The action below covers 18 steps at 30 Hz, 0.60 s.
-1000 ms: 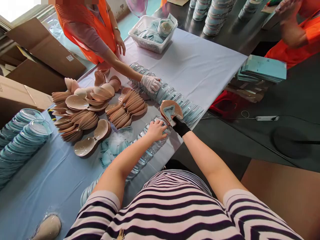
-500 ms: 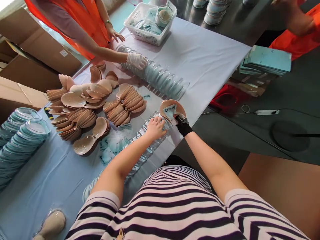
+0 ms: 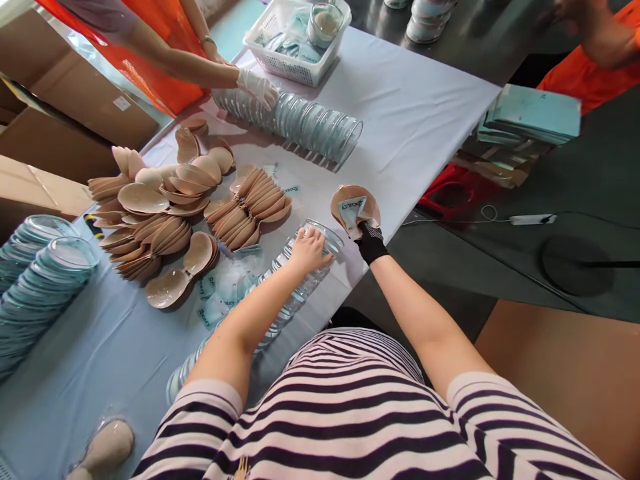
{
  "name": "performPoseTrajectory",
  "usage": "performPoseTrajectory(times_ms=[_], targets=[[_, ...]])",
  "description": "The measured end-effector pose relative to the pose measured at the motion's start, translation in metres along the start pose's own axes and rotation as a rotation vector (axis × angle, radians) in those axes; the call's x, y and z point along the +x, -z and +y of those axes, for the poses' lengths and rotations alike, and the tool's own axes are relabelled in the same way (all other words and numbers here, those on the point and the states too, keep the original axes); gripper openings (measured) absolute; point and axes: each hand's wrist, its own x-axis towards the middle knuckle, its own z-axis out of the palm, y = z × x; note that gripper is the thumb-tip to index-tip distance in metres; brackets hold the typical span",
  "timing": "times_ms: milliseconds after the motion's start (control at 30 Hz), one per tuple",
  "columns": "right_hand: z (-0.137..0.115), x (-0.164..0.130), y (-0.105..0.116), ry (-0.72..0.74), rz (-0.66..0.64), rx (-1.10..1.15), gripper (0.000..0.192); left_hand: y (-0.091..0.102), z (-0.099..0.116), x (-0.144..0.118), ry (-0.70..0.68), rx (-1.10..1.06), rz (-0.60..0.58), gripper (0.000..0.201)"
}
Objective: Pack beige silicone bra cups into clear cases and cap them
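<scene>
Cup: I hold a beige cup (image 3: 355,208), centre frame, in my gloved right hand (image 3: 369,239), fingers closed on its lower edge.
Tray row: clear trays (image 3: 300,280), long axis running lower left.
Left hand (image 3: 309,248): fingers spread on the row's upper end.
Relation: cup just right of that end.

**Open cloth ahead, clutter crowding the left**

I am seeing bare desk (image 3: 420,120) lying open beyond my right grip (image 3: 369,235), between it and a co-worker's row of clear cups (image 3: 300,123). To the left, fanned tan pads (image 3: 250,207) and loose packets (image 3: 220,293) are blocking the way. My own cup row (image 3: 295,293) is running along the near edge under my left grip (image 3: 307,248). The co-worker's gloved hand (image 3: 257,87) is crossing the far side.
</scene>
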Motion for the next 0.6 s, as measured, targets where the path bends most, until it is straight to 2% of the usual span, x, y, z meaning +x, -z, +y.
performPoseTrajectory(times_ms=[67,133,267,333,433,600], targets=[[-0.011,-0.011,0.004,0.039,0.122,-0.133,0.035,-0.003,-0.005,0.004,-0.022,-0.022,0.001,0.033],[-0.023,-0.031,0.011,0.146,0.158,-0.358,0.036,-0.006,-0.010,0.008,-0.039,-0.065,-0.029,0.031],[-0.033,-0.079,0.022,0.375,-0.044,-0.748,0.043,-0.008,-0.017,0.015,-0.068,-0.167,-0.074,0.026],[-0.030,-0.095,0.025,0.432,-0.090,-0.873,0.047,-0.008,-0.019,0.015,-0.080,-0.193,-0.063,0.021],[-0.022,-0.106,0.028,0.458,-0.103,-0.964,0.044,-0.008,-0.020,0.014,-0.087,-0.189,-0.062,0.021],[-0.012,-0.111,0.037,0.518,-0.104,-0.986,0.039,-0.009,-0.021,0.015,-0.114,-0.197,-0.077,0.017]])
